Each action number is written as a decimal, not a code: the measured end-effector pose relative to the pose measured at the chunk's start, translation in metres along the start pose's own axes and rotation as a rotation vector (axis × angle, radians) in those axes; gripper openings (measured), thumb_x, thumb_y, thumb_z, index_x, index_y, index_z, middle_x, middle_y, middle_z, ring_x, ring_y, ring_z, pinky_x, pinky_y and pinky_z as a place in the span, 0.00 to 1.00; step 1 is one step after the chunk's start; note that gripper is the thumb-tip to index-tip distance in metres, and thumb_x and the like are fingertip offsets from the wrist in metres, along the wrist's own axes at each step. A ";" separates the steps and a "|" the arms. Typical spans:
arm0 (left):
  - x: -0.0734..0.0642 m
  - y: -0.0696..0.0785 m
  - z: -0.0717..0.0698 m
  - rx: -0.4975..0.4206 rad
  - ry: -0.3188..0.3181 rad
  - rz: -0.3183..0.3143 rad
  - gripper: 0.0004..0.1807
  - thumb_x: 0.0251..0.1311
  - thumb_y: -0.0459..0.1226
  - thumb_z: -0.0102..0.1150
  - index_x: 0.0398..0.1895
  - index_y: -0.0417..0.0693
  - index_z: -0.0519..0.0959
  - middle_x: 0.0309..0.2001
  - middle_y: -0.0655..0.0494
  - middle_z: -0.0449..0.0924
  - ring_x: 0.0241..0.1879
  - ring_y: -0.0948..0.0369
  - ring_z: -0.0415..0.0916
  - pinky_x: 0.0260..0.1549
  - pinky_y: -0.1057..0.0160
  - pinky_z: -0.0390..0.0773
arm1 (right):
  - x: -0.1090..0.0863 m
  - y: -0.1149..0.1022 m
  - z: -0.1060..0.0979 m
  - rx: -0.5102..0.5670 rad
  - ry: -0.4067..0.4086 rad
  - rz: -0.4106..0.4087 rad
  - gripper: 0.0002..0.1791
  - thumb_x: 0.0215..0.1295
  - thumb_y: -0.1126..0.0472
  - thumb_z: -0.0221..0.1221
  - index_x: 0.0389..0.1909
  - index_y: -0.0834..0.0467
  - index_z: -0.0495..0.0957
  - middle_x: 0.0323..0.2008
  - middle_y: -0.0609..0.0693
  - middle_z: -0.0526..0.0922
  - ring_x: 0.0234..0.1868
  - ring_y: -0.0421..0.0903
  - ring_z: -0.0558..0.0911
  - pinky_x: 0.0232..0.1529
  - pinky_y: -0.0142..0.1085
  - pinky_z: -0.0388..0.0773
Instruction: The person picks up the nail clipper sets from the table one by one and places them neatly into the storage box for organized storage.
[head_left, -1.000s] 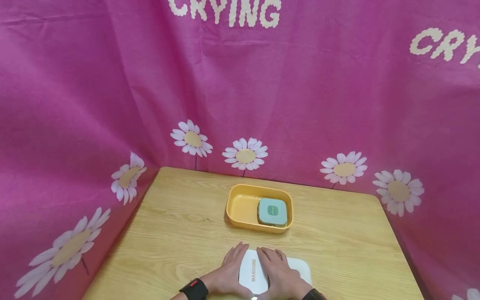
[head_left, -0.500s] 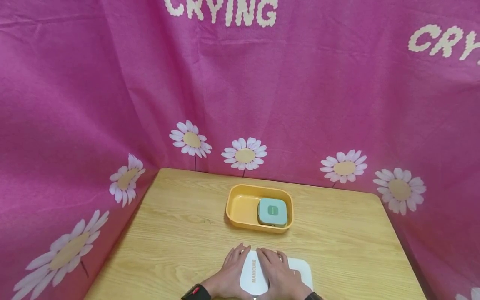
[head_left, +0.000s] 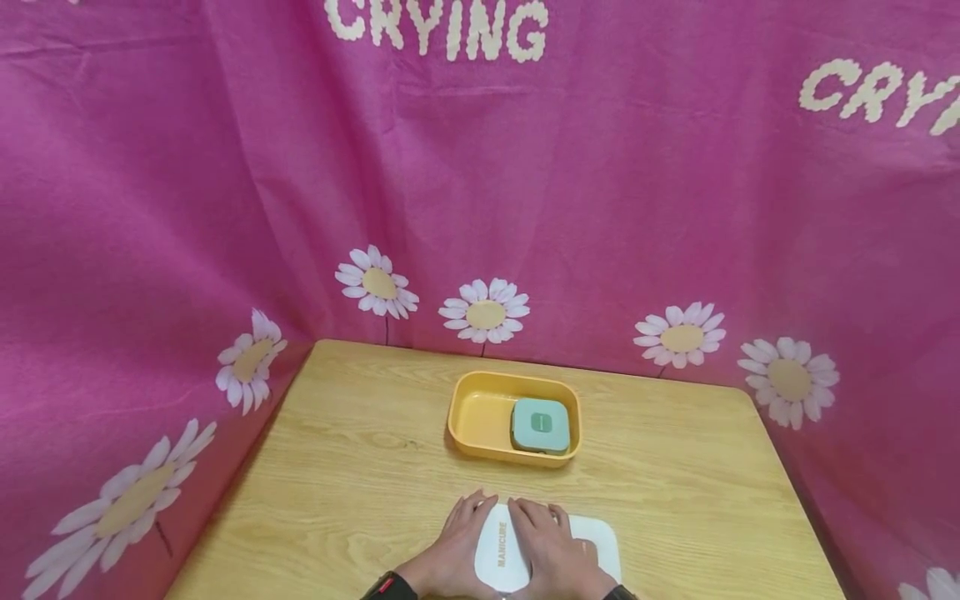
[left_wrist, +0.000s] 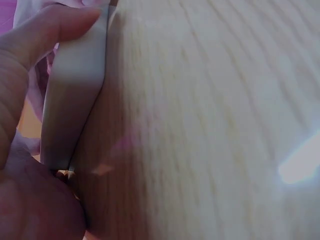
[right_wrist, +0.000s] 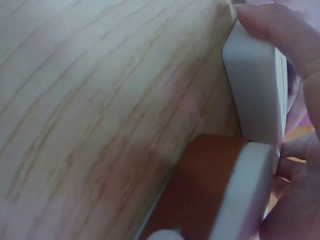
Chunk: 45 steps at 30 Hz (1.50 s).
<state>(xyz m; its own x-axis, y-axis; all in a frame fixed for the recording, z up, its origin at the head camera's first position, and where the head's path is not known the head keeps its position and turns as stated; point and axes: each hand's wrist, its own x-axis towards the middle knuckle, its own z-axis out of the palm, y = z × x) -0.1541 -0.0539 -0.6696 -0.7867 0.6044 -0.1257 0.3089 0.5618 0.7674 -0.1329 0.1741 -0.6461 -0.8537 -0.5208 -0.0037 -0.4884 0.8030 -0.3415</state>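
Observation:
A white manicure case with gold "MANICURE" lettering lies on the wooden table near its front edge. My left hand grips its left side, fingers at the far end and thumb at the near end. From the other side my right hand holds it the same way, covering part of the lid. The case's white side wall shows in the left wrist view and the right wrist view. Just right of it, partly under my right hand, sits a second white box with a brown panel.
Beyond the hands stands a yellow open tray. A pale green square case lies in its right half. Pink cloth with daisies hangs around the back and sides of the table.
Both hands stay on the manicure case with hardly any movement. A brown patch on the second box now shows beside my right hand. The head view has shifted slightly.

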 end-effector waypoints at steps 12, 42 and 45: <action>-0.002 -0.005 0.003 -0.025 -0.005 0.018 0.75 0.38 0.67 0.79 0.86 0.54 0.47 0.79 0.48 0.51 0.79 0.48 0.47 0.73 0.38 0.64 | -0.002 0.001 0.004 -0.012 0.049 -0.021 0.71 0.45 0.10 0.56 0.76 0.62 0.65 0.69 0.55 0.73 0.68 0.53 0.72 0.66 0.60 0.69; 0.000 0.018 -0.028 -0.021 0.046 0.074 0.73 0.40 0.62 0.80 0.86 0.51 0.47 0.75 0.54 0.54 0.70 0.59 0.58 0.67 0.57 0.71 | 0.015 -0.010 -0.030 0.009 0.040 -0.078 0.72 0.41 0.23 0.73 0.80 0.62 0.58 0.72 0.57 0.69 0.72 0.56 0.67 0.71 0.59 0.68; 0.001 0.020 -0.033 -0.016 0.053 0.077 0.73 0.39 0.63 0.80 0.86 0.52 0.47 0.76 0.54 0.53 0.70 0.59 0.58 0.69 0.55 0.70 | 0.017 -0.009 -0.034 0.033 0.050 -0.077 0.72 0.39 0.26 0.75 0.80 0.61 0.58 0.73 0.57 0.68 0.74 0.56 0.66 0.73 0.58 0.66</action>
<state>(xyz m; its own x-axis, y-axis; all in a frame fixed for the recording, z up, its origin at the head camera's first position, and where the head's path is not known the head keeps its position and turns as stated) -0.1662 -0.0606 -0.6334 -0.7884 0.6143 -0.0330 0.3611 0.5055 0.7836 -0.1494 0.1678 -0.6107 -0.8220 -0.5652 0.0700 -0.5476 0.7507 -0.3695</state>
